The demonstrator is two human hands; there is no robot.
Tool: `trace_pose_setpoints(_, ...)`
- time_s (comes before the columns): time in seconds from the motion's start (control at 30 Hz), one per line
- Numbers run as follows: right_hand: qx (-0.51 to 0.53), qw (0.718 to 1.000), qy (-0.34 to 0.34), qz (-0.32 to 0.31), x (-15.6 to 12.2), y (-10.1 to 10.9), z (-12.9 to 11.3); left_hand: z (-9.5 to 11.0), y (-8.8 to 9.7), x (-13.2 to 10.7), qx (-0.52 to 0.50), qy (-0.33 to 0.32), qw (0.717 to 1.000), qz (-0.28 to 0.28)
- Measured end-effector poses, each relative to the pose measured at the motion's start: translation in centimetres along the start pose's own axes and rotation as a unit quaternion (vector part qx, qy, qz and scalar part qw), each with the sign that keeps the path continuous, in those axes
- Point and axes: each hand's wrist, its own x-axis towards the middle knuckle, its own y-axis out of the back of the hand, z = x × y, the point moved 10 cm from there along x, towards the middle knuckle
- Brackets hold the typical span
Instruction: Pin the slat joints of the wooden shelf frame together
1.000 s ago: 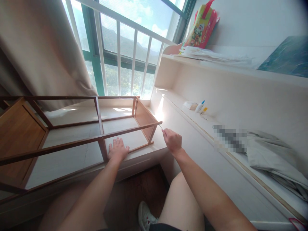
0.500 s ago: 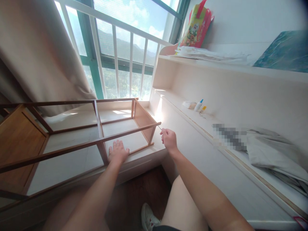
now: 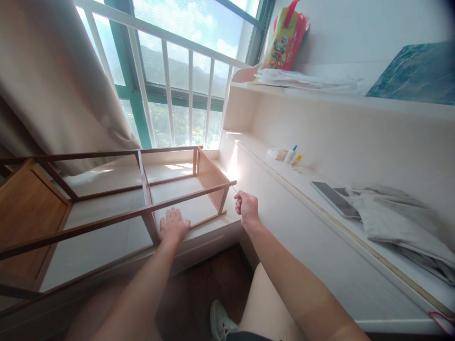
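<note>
Working the rail end [image 3: 232, 183] of the wooden frame [image 3: 148, 207] at mid-left, I'd guess: right hand [image 3: 248, 208] closed around a thin tool [image 3: 234, 189] there, left hand [image 3: 174, 226] spread palm-down, gripping nothing. Next move probably just calls for keeping that tool lined up and steady.

Green-framed window [image 3: 185, 21] behind white railing [image 3: 192, 44], bright daylight, beige curtain [image 3: 64, 80] at left, cream shelving [image 3: 341, 142] along right wall [image 3: 355, 28], dark brown floor [image 3: 199, 289].
</note>
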Motion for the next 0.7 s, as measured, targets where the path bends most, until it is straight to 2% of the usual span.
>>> trace_pose_setpoints(0.27, -0.026, 0.999, 0.015, 0.015, 0.3, 0.4, 0.1, 0.0, 0.3, 0.0, -0.002, 0.003, 1.0, 0.004)
trace_pose_setpoints(0.43, -0.105, 0.993, 0.047, 0.007, -0.4, 2.1, 0.0, -0.1, 0.2, 0.1, -0.02, 0.003, 1.0, 0.01)
trace_pose_setpoints(0.57, -0.213, 0.975, 0.066, -0.022, -3.5, 6.0, 1.4, 0.2, 1.3, -0.2, -0.045, -0.014, 0.998, 0.037)
trace_pose_setpoints(0.7, -0.321, 0.943, 0.09, -0.006, -7.9, 12.4, 3.9, 1.8, 5.0, -1.6, -0.084, -0.085, 0.989, 0.09)
